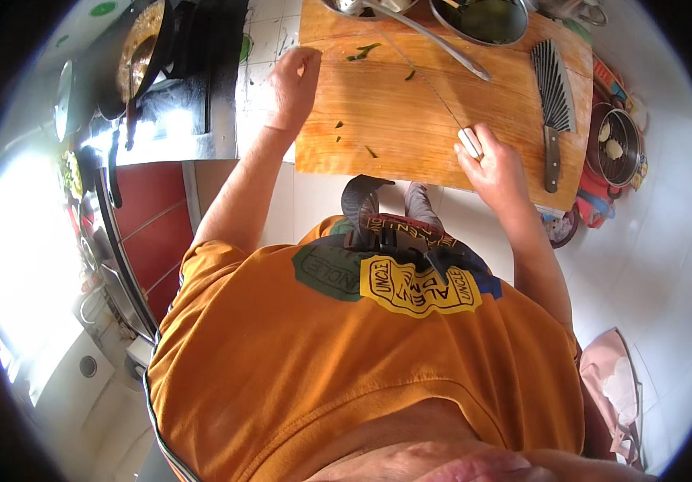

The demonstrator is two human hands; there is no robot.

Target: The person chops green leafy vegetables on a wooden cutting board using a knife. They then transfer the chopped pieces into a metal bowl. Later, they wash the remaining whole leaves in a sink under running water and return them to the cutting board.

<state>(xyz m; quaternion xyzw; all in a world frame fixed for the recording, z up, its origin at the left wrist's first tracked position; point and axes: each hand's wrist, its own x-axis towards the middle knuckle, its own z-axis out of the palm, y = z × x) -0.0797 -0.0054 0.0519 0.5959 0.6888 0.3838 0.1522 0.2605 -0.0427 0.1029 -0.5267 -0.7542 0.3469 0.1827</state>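
Note:
My right hand point(496, 162) grips the white handle point(471, 143) of a tool at the front right of a wooden board point(394, 120). From that handle a long, thin dark line runs up-left over the board; whether it is a blade seen edge-on I cannot tell. Over the board's left edge hangs my left hand point(293, 81), its fingers curled, with nothing visible in them. A black-patterned cleaver point(554, 90) with a dark handle lies to the right of my right hand. Green scraps point(363, 52) are scattered on the wood.
A long-handled metal ladle point(436, 42) and a metal pan point(490, 21) stand at the board's far edge. On the left, a wok point(147, 60) holding brown food sits on the stove. Beyond the right edge is a round pot point(614, 150) with pale pieces inside.

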